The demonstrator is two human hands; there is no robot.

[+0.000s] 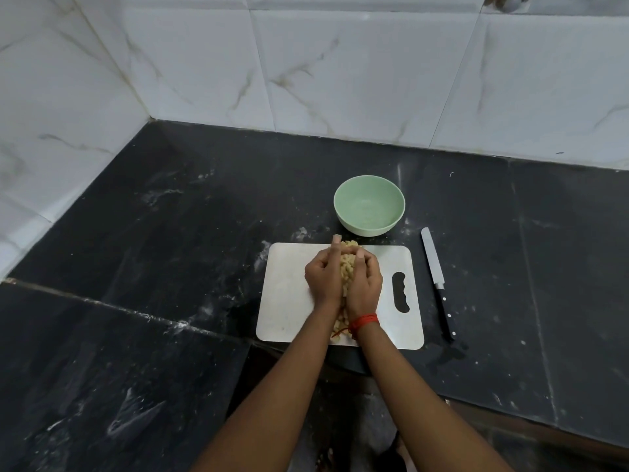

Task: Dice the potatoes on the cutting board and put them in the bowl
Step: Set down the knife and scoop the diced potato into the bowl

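Head view: left hand and right hand curl round the diced potatoes, mid-frame on the cutting board. The bowl stands just above it.

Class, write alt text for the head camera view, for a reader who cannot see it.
Seen from above, a person's left hand and right hand cup a pile of diced potato on a pale cutting board. An empty green bowl stands beyond the board on the dark counter, and a knife lies to the board's right.
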